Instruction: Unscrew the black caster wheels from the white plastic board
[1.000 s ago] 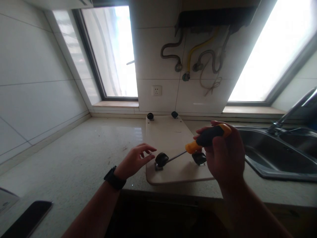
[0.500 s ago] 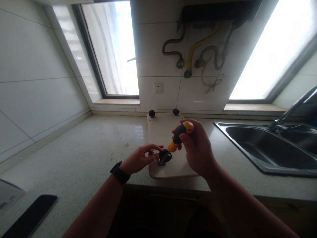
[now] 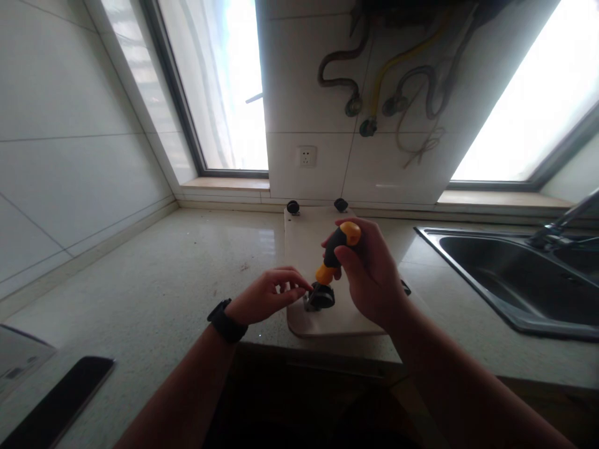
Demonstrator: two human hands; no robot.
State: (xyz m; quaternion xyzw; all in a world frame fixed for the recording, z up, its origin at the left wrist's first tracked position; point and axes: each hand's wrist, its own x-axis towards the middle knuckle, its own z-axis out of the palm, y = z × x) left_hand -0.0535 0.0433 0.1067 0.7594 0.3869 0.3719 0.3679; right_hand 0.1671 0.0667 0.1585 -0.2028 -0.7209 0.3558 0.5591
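Observation:
My right hand (image 3: 369, 268) is wrapped round the yellow-and-black handle of a screwdriver (image 3: 336, 247), tilted with its shaft pointing down. The shaft reaches a black caster wheel (image 3: 324, 297) and its metal plate at the near left corner of a pale board (image 3: 306, 249). My left hand (image 3: 274, 293) comes in from the left, thumb and index finger pinched together beside the shaft and caster. Whatever is between those fingertips is too small to make out. Two more casters, a left one (image 3: 292, 206) and a right one (image 3: 341, 204), stand at the board's far end.
The board lies on a speckled countertop (image 3: 210, 255), its near end close to the counter's front edge. To the right is a metal sink (image 3: 482, 268) with a faucet (image 3: 556, 227). A dark phone-like slab (image 3: 60, 399) lies at the lower left. A wall socket (image 3: 306, 156) is behind.
The view has shifted slightly, moving the background rightward. The near caster wheel has swivelled. My left thumb and index finger have come together beside the shaft, while my right hand keeps hold of the screwdriver.

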